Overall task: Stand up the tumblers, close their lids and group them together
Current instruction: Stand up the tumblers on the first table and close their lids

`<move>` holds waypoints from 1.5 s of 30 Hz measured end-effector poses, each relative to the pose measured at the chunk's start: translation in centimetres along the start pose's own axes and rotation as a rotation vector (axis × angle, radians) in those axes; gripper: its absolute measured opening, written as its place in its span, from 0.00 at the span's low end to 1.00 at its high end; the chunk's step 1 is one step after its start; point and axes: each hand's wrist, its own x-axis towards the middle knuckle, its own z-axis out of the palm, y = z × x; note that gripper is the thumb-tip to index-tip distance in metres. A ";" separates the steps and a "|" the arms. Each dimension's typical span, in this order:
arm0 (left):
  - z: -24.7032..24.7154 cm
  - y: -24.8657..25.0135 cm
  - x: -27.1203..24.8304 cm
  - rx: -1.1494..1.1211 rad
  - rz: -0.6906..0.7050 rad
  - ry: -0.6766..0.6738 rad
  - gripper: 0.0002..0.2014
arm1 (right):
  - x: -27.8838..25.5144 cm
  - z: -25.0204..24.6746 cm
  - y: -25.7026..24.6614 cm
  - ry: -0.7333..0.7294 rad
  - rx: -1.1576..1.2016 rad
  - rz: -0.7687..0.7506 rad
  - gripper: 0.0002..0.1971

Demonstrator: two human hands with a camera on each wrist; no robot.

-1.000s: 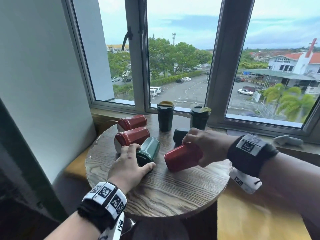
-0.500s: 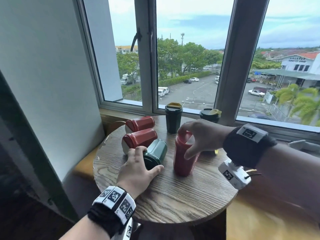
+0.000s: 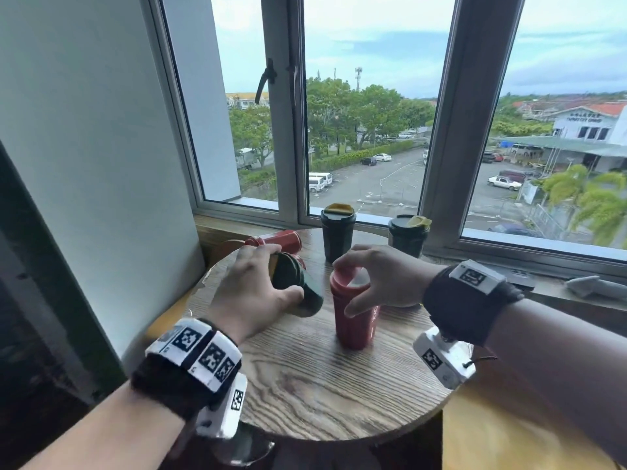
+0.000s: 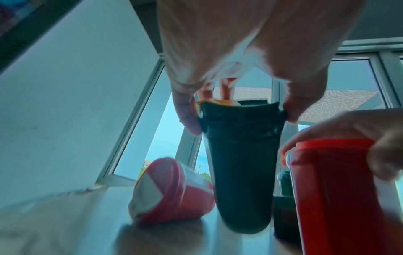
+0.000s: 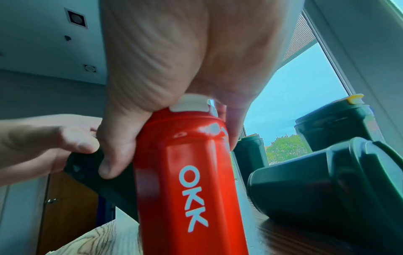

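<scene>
A red tumbler (image 3: pixel 353 317) marked OKK (image 5: pixel 189 181) stands upright mid-table. My right hand (image 3: pixel 349 286) grips its top, fingers curled over the white flap lid (image 5: pixel 189 105). My left hand (image 3: pixel 283 271) grips a dark green tumbler (image 3: pixel 298 286) by its lid end (image 4: pixel 240 117); the tumbler is tilted, base low near the table. Two red tumblers lie on their sides at the left: one (image 3: pixel 278 237) shows clearly, the other (image 4: pixel 172 193) sits behind my left hand. Another dark tumbler (image 5: pixel 327 176) lies beside the red one.
Two dark green tumblers stand upright at the back by the window, one (image 3: pixel 337 232) with its yellow flap down, one (image 3: pixel 409 232) with its flap raised. The round wooden table (image 3: pixel 322 385) drops off at the front and right. A wall is close on the left.
My right hand has stood the red tumbler upright and shifted onto its top. My left hand has taken the lying green tumbler by its lid end and tipped it up.
</scene>
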 end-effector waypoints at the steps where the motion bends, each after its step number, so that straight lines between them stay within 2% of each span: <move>1: -0.3 0.7 0.7 0.038 0.017 -0.052 0.43 | 0.0 0.1 0.0 0.004 0.009 0.003 0.45; 6: -0.5 2.5 3.6 0.169 0.086 -0.268 0.43 | -0.6 -0.2 0.6 0.001 0.081 0.019 0.49; 8: -0.2 2.7 4.2 0.184 0.119 -0.339 0.42 | -1.4 -1.0 1.4 -0.006 0.135 0.030 0.46; 10: 0.0 2.5 4.7 0.192 0.150 -0.370 0.42 | -2.2 -2.4 2.4 -0.004 0.186 0.058 0.38; 13: 0.3 1.8 5.3 0.195 0.173 -0.376 0.45 | -3.4 -4.4 4.3 0.061 0.164 0.149 0.32; 16: 0.5 1.0 5.3 0.172 0.185 -0.381 0.48 | -3.8 -4.9 6.5 0.115 -0.055 0.211 0.32; 19: 0.3 0.9 5.1 0.147 0.187 -0.382 0.48 | -3.5 -3.7 8.1 0.059 -0.226 0.286 0.40; 22: 0.2 1.5 4.5 0.148 0.207 -0.378 0.46 | -3.1 -1.6 9.2 0.022 -0.273 0.353 0.50; 27: 0.0 1.9 3.8 0.167 0.212 -0.358 0.45 | -2.7 0.8 10.2 0.030 -0.240 0.439 0.51; 33: -0.2 2.0 3.6 0.156 0.203 -0.355 0.45 | -2.6 1.6 10.2 0.114 -0.173 0.427 0.42; 39: -0.3 2.2 3.6 0.157 0.196 -0.358 0.44 | -1.3 -1.5 7.8 0.175 -0.090 0.316 0.45; 42: 0.0 1.7 3.7 0.129 0.205 -0.354 0.45 | 0.6 -3.5 6.5 0.143 -0.106 0.291 0.42; 45: 0.7 0.7 3.8 0.094 0.215 -0.336 0.47 | 2.3 -4.4 5.5 0.044 -0.172 0.296 0.41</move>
